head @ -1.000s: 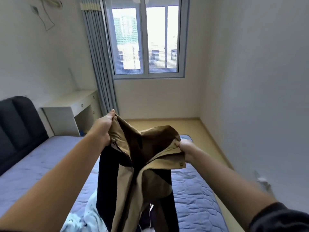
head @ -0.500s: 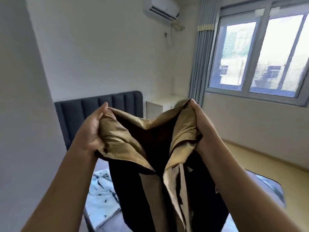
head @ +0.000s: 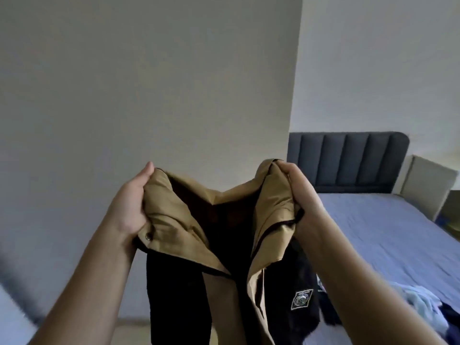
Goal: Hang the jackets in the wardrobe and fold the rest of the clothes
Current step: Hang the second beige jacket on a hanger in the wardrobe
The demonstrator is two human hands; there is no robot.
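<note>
My left hand [head: 129, 205]: curled round one side of the jacket's collar.
My right hand [head: 298, 195]: gripping the bunched collar on the other side.
Jacket [head: 174, 220]: tan and black, held up between my hands, hanging open, with a patch [head: 302, 299] on the black part.
Clothes pile [head: 418, 305]: pale blue and dark pieces on the bed [head: 385, 232], at my right.
Headboard [head: 348, 160]: dark, padded, against the far wall.

Big wall [head: 174, 83] straight ahead, maybe close. Open room on the right above the bed [head: 373, 232], past the clothes heap [head: 420, 305].
</note>
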